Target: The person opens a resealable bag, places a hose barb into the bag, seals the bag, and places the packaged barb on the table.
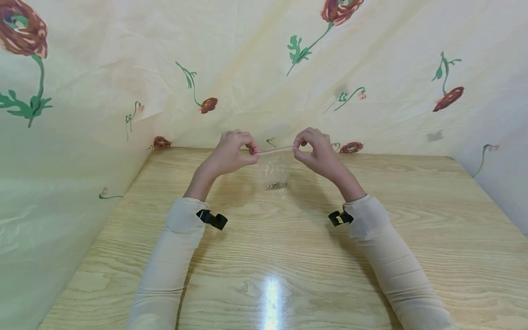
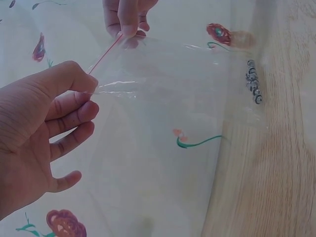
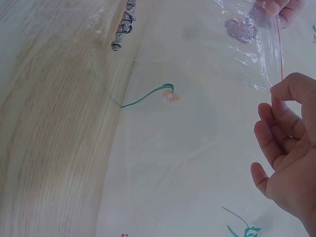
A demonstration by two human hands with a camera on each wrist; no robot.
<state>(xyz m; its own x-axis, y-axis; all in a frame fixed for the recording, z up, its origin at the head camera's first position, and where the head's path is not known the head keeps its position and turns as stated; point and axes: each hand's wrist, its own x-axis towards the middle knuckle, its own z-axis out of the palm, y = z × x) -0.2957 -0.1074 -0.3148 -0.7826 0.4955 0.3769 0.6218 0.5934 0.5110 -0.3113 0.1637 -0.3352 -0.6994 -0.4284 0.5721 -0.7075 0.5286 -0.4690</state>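
Observation:
A clear zip-lock bag [image 1: 273,168] with a red line along its top edge hangs between both hands, over the far part of the table. My left hand [image 1: 234,152] pinches one top corner between thumb and index finger. At the opposite corner my right hand [image 1: 316,153] pinches the same edge, stretching it nearly straight. Small silvery metal pieces [image 2: 254,83] lie gathered in a row along the bag's bottom. In the right wrist view, these pieces appear ring-like and ridged, and the other fingers of my right hand [image 3: 291,131] are loosely bent away from the plastic.
The wood-grain table [image 1: 272,247] spreads beneath both arms, with a bright light reflection near the front. A pale floral cloth [image 1: 247,68] hangs behind the table and at its sides. Black straps with buckles [image 1: 212,219] sit on both sleeve cuffs.

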